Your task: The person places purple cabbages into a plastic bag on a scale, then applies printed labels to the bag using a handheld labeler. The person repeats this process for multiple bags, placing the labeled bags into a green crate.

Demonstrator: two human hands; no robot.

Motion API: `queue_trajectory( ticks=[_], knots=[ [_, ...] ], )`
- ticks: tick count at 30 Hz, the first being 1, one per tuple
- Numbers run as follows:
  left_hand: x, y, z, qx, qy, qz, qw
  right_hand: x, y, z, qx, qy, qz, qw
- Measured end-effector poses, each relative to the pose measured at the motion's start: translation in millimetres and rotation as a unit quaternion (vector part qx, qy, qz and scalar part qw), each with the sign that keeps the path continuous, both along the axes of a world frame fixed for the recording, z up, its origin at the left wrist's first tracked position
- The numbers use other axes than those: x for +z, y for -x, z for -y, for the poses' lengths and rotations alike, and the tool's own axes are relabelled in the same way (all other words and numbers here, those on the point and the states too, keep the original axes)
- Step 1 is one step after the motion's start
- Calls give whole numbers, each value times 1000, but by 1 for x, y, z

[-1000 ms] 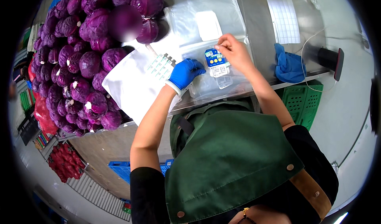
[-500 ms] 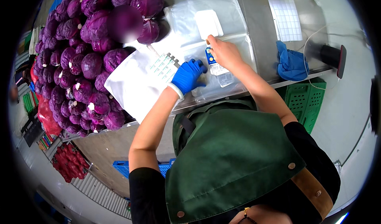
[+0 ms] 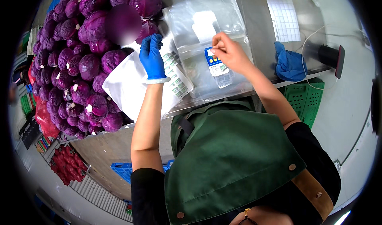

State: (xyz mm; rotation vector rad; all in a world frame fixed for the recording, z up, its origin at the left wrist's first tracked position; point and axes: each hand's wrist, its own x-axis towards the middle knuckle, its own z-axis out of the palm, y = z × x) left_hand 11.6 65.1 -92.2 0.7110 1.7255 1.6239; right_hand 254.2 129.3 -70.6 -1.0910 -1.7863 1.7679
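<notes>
My left hand (image 3: 152, 57), in a blue glove with a white band at the wrist, is raised over white paper (image 3: 131, 81). Its fingers are pressed together; whatever they pinch is hidden. Beside it lies a sheet of small green-and-white stickers (image 3: 178, 79). My bare right hand (image 3: 230, 53) has its fingers curled, the tips by the upper edge of a blue-and-white label (image 3: 217, 69); I cannot make out anything between them. This label lies on a stack of clear plastic bags (image 3: 234, 79), next to a fainter printed patch. Another white patch (image 3: 206, 26) shows farther up the bags.
A big heap of red cabbages (image 3: 90, 67) fills the left of the metal table (image 3: 254, 18). To the right lie a gridded white sheet (image 3: 283, 14), a crumpled blue cloth or glove (image 3: 289, 61) and a thin white cord. A green crate (image 3: 304, 103) stands below the table's edge.
My left hand has moved left and away from me, off the bags, uncovering more of the sticker sheet. My right hand has shifted slightly right, showing more of the blue-and-white label.
</notes>
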Motion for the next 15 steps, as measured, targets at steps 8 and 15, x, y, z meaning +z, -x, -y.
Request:
queue_trajectory(
  ticks=[8, 15],
  knots=[
    [-28, -50, 50, -558, 97, -424, 707, -43, 27, 10, 132, -234, 373, 888],
    [-37, -47, 46, -501, 115, -329, 792, -20, 0, -12, 31, -125, 242, 962]
  ],
)
